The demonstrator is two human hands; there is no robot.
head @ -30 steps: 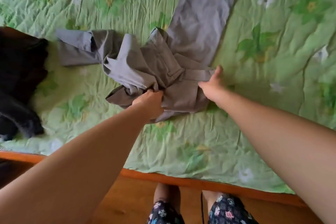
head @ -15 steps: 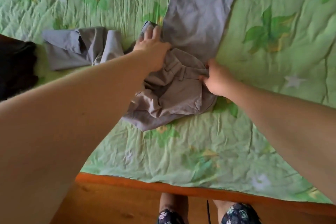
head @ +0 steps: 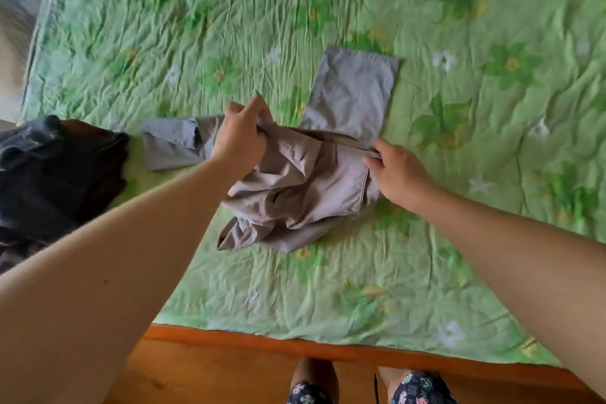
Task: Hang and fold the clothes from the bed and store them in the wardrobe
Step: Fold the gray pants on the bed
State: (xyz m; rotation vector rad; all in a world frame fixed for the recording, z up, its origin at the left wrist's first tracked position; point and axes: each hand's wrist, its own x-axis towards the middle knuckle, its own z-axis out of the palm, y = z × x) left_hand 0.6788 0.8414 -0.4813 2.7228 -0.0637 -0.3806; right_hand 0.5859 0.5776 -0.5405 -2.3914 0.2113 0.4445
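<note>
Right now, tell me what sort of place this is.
Probably a bedroom: a green flowered quilt spread over a wooden bed frame, with grey trousers and dark clothes on it.

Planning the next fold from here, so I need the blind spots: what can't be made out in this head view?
All in the head view:
- Dark clothes: cut off by the left edge and blurred; kind and count unclear.
- Grey trousers: the bunched middle hides its own underside; the left hand and forearm cover where the sideways leg joins.
- Right hand: pinches the waistband; its other fingers are hidden under the hand itself.
- Wardrobe: outside the frame.
</note>
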